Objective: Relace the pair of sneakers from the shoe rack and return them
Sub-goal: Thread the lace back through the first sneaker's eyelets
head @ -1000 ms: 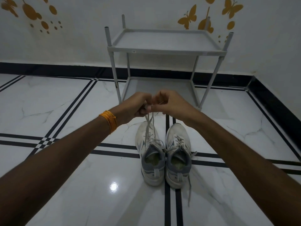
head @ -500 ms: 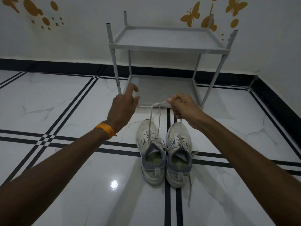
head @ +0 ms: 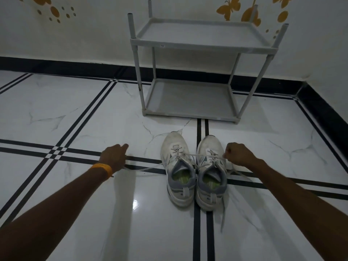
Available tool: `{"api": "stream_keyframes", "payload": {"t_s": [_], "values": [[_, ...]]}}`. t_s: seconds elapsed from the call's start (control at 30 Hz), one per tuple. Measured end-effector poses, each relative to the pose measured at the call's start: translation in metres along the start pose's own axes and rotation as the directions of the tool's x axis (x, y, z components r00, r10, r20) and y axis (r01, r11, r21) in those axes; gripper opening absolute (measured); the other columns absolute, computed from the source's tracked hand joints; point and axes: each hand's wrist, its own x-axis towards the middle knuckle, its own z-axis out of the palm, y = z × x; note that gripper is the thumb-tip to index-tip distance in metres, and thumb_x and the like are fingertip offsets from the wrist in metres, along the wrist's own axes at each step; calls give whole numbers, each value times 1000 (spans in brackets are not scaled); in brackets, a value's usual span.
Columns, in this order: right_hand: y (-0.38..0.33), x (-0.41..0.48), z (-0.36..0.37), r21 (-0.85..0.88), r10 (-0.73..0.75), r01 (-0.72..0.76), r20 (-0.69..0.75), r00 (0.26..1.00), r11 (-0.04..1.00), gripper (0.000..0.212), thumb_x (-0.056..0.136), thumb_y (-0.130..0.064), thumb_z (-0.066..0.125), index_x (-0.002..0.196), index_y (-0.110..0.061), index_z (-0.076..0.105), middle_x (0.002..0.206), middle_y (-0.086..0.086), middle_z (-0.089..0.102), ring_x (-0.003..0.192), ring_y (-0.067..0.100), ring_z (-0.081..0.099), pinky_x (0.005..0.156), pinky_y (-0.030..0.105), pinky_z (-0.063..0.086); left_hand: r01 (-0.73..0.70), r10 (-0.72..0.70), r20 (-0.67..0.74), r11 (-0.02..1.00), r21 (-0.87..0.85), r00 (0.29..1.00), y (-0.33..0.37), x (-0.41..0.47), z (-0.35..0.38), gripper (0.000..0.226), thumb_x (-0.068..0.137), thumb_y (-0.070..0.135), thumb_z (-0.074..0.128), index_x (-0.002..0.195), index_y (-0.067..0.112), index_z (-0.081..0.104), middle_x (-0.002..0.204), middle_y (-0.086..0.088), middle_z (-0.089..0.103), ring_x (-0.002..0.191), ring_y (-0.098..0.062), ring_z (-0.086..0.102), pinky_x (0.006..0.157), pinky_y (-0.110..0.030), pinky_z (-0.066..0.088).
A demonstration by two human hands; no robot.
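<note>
Two white and grey sneakers stand side by side on the floor, toes toward the rack: the left sneaker (head: 178, 166) and the right sneaker (head: 211, 170). The left sneaker's white lace (head: 199, 154) is pulled out sideways in both directions. My left hand (head: 114, 157), with an orange band on the wrist, is closed low over the floor to the left, and one lace end runs to it. My right hand (head: 238, 154) pinches the other end, which crosses over the right sneaker's tongue.
A grey two-tier shoe rack (head: 190, 45) stands against the wall just beyond the sneakers, both shelves bare. The right sneaker's loose lace (head: 223, 213) trails toward me on the glossy tiled floor. A black skirting runs along the walls.
My hands were together above the sneakers a second ago. They have moved apart and down to either side, drawing the left sneaker's lace out taut and low.
</note>
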Motion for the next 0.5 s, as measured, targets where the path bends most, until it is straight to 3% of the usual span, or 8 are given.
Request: {"api": "stream_keyframes", "payload": {"t_s": [0.03,0.1,0.17,0.23,0.3,0.37,0.43,0.5], "values": [[-4,-2,1,-84,0,1,7,1000,996,20,85,-27,63,97,-12,60,107,10,66,100,29,61,79,35,46,-3,3,9,1000,4,1000,10,0,1,45,96,25,49,139,14,43,122,-15,61,108,-35,61,89,-40,50],[-14,-5,0,-163,-74,54,-121,990,985,26,81,-23,65,104,-12,64,107,9,65,100,29,61,81,36,47,-57,53,-67,996,-63,996,37,2,-2,45,93,25,52,137,15,48,126,-12,61,111,-32,61,90,-39,50],[-31,-9,-4,-67,-203,193,-225,953,979,29,79,-15,66,107,-11,67,108,9,66,97,26,62,80,33,48,-186,161,-113,947,-261,980,70,4,-7,39,92,23,56,131,16,56,127,-8,64,109,-28,63,93,-38,52],[-58,-18,-7,68,-340,356,-180,923,932,29,80,-11,69,109,-10,69,107,5,69,95,19,62,80,27,46,-257,257,-71,823,-507,964,100,1,-10,29,91,20,61,120,16,64,120,-6,69,90,-21,68,79,-32,57],[-83,-27,-4,168,-426,431,-61,902,887,28,82,-16,72,110,-12,71,106,0,70,95,13,63,83,23,46,-268,278,-79,754,-600,957,120,-3,-8,20,89,14,63,108,13,68,111,-5,71,75,-15,64,66,-21,55],[-97,-33,8,200,-453,442,11,891,874,21,85,-19,72,104,-12,73,103,1,73,91,14,67,83,26,53,-264,253,-108,738,-621,962,130,-8,-5,13,89,11,63,100,8,68,104,-9,71,72,-15,61,68,-25,54],[-100,-37,16,202,-432,421,12,902,884,8,87,-14,67,92,-10,72,89,6,74,78,17,69,76,33,59,-258,241,-115,721,-644,964,132,-11,-2,11,91,14,62,95,6,65,98,-12,69,73,-22,63,71,-36,59],[-98,-38,20,265,-412,402,-18,911,876,9,89,-10,63,81,-10,68,75,6,71,64,17,69,66,34,60,-271,247,-132,696,-665,960,130,-15,-3,14,93,19,60,90,6,64,89,-12,69,74,-25,65,69,-38,59]]}}
